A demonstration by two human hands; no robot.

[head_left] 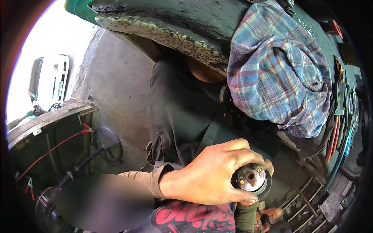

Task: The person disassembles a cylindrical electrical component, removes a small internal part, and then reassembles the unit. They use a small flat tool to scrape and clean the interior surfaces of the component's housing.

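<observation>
My left hand [217, 171] is wrapped round a short cylindrical metal part [252, 178], with its end face turned up. That face is silvery, with a round hole in the middle and small brass-coloured terminals near its rim. My left thumb lies along the near side of the part, and the fingers curl over its far side. My right forearm, in an olive sleeve, comes up from the lower edge toward the part. The right hand itself is hidden below the part and my left hand, so its fingers do not show.
A worn bench edge [167, 40] runs across the top, with a plaid cloth [279, 77] bunched on it. Dark trousers [175, 112] fill the middle. Hand tools [336, 132] lie at right, above a slatted rack [307, 202]. A steering wheel [108, 143] and red cable [50, 149] are at left.
</observation>
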